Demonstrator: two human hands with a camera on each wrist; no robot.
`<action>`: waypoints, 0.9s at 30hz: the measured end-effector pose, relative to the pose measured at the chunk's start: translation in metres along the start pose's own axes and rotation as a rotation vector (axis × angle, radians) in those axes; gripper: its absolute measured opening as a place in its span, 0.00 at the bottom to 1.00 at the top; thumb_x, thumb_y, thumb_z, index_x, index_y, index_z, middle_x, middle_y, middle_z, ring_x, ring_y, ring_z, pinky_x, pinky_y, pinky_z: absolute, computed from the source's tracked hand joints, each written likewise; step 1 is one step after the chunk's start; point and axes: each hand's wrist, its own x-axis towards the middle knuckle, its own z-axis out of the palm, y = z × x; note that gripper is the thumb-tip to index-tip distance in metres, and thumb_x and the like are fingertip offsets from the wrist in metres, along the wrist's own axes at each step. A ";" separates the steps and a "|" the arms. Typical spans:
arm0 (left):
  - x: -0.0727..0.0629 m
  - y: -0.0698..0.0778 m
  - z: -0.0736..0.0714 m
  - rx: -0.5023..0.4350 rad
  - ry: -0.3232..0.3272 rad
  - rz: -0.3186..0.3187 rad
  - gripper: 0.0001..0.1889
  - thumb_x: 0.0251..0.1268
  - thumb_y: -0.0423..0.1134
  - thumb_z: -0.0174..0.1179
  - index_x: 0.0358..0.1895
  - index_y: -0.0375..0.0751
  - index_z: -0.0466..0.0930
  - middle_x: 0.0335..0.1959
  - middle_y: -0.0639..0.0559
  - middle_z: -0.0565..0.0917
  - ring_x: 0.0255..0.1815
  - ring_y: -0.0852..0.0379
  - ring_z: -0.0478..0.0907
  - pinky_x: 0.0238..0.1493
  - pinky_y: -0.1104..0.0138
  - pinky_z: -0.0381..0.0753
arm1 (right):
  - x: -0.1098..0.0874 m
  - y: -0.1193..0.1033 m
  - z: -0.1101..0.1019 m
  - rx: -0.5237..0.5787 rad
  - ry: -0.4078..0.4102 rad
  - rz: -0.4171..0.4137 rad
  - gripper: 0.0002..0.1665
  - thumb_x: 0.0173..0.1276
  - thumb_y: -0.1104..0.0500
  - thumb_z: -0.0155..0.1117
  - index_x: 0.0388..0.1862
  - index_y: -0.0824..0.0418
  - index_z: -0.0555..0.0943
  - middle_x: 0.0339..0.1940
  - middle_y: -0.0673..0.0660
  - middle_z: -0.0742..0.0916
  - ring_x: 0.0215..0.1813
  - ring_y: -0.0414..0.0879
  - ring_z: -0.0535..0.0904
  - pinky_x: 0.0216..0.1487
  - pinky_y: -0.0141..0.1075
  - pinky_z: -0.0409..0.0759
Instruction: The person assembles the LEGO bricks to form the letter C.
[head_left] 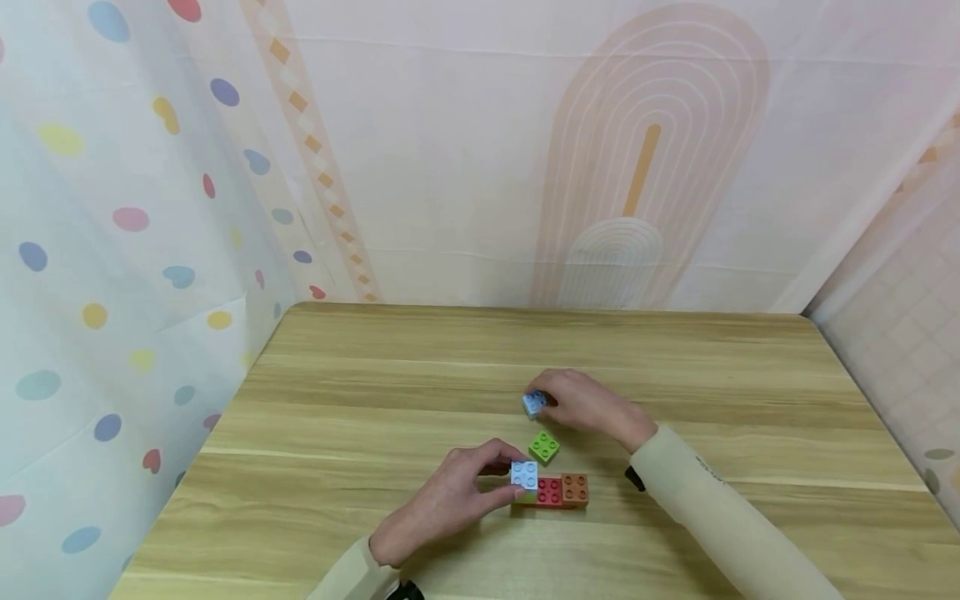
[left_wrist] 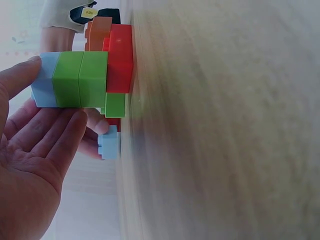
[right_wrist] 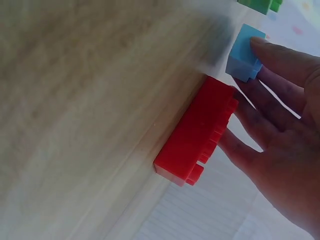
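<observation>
My left hand pinches the light blue brick between thumb and fingers. That brick tops two green bricks stacked at the left end of a red brick. An orange-brown brick sits on the red one's right end. Farther back, my right hand pinches another blue brick by its sides, thumb on the near face in the right wrist view. Beside those fingers lies a long red brick, which the hand hides in the head view.
A loose green brick lies between the built stack and my right hand. The wooden table stretches to both sides, with a patterned curtain behind its far edge and more curtain at the sides.
</observation>
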 end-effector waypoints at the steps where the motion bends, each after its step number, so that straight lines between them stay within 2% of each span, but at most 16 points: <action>1: 0.000 0.000 0.000 -0.002 -0.001 -0.005 0.16 0.71 0.44 0.68 0.57 0.45 0.80 0.55 0.52 0.87 0.55 0.56 0.84 0.59 0.64 0.83 | -0.001 0.000 0.000 0.002 0.007 0.001 0.20 0.73 0.62 0.70 0.62 0.63 0.83 0.60 0.58 0.86 0.60 0.50 0.82 0.62 0.45 0.82; 11: 0.000 -0.001 0.000 -0.017 0.000 -0.021 0.16 0.71 0.43 0.68 0.57 0.45 0.80 0.55 0.52 0.87 0.56 0.55 0.84 0.60 0.64 0.83 | -0.013 -0.007 -0.009 -0.005 0.098 -0.030 0.21 0.74 0.58 0.70 0.63 0.62 0.82 0.59 0.58 0.86 0.56 0.50 0.82 0.59 0.46 0.82; 18: 0.000 -0.001 0.000 -0.012 0.006 -0.024 0.16 0.71 0.43 0.68 0.57 0.45 0.80 0.54 0.52 0.87 0.55 0.55 0.84 0.59 0.64 0.83 | -0.022 -0.009 -0.014 -0.003 0.144 -0.064 0.22 0.74 0.57 0.70 0.63 0.62 0.82 0.59 0.58 0.85 0.60 0.52 0.81 0.61 0.48 0.82; 27: 0.000 -0.001 0.001 -0.014 0.014 -0.015 0.16 0.71 0.43 0.69 0.56 0.44 0.81 0.53 0.52 0.87 0.54 0.55 0.85 0.59 0.64 0.83 | -0.034 -0.014 -0.017 0.019 0.200 -0.080 0.22 0.74 0.55 0.70 0.64 0.62 0.82 0.57 0.56 0.86 0.53 0.50 0.82 0.55 0.47 0.85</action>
